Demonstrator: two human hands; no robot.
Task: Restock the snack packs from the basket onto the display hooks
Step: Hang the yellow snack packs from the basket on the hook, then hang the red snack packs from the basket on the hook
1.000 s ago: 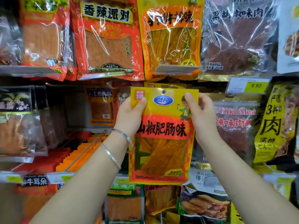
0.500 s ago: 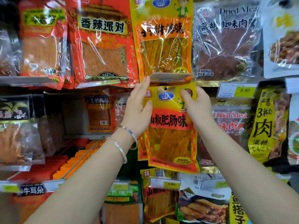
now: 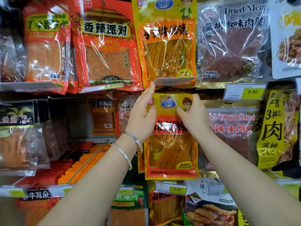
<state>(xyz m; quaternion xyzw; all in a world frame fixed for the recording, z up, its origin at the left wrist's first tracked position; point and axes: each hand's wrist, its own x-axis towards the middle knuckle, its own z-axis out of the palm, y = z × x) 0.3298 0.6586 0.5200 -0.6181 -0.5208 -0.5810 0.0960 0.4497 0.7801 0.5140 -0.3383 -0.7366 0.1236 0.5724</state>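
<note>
Display wall (image 3: 76,121), glossy rectangular snack pack (image 3: 171,154)

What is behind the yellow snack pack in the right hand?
A sliver of a similar pack shows at the left edge of the yellow snack pack. The hook and whatever else hangs behind are covered.
</note>
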